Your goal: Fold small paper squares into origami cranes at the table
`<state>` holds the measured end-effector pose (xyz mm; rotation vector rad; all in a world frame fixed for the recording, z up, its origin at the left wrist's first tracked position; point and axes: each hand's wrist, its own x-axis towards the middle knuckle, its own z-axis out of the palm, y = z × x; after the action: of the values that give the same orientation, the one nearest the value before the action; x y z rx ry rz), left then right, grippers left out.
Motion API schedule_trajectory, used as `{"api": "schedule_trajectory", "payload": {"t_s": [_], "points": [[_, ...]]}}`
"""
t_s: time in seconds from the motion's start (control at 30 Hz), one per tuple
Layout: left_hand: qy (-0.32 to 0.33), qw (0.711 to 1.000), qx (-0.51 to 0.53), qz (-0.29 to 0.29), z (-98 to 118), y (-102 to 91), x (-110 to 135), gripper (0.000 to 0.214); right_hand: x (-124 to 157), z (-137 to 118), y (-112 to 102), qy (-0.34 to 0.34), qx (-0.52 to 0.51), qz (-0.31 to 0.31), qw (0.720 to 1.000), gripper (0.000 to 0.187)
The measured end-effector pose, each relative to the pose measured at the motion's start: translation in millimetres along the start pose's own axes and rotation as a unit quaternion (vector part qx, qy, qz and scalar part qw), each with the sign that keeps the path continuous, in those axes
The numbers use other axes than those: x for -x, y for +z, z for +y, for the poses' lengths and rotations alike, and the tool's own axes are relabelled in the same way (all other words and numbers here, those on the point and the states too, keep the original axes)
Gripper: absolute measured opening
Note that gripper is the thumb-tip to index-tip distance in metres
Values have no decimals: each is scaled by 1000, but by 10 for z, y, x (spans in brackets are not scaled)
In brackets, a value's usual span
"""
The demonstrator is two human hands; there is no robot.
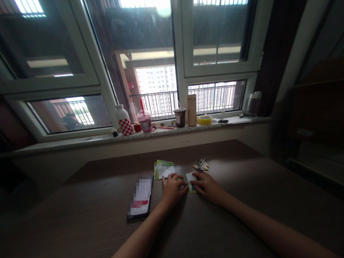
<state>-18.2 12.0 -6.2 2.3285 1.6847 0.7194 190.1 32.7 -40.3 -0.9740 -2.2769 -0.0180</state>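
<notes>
A small green and white printed paper card [191, 177] lies at the table's middle between my two hands. My left hand [174, 188] is closed, its thumb and forefinger pinched together at the card's left edge. From the other side, my right hand [206, 184] is closed on the card's right part, covering some of it. Just beyond my left hand is a loose stack of green and white cards [164, 168]. A small heap of crumpled or folded colourful paper pieces [201, 165] sits past my right hand.
Left of my left forearm lies a phone [141, 197] on the brown table [94, 200]. Along the windowsill [161, 133] stand a checked bottle [124, 121], a pink drink cup [144, 121], a dark drink cup [180, 117], a tan flask [191, 110] and yellow tape [204, 120].
</notes>
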Motion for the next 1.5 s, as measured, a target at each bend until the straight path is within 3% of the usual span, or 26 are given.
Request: {"api": "schedule_trajectory", "payload": {"t_s": [0.27, 0.5, 1.5], "points": [[3, 1000, 4, 2, 9, -9, -4, 11, -18, -19, -11, 4, 8, -30, 1000, 30], [1, 1000, 2, 7, -9, 15, 1, 11, -16, -53, -25, 8, 12, -16, 1000, 29], [-19, 1000, 11, 3, 1, 0, -10, 13, -36, -38, -50, -15, 5, -59, 998, 33]]}}
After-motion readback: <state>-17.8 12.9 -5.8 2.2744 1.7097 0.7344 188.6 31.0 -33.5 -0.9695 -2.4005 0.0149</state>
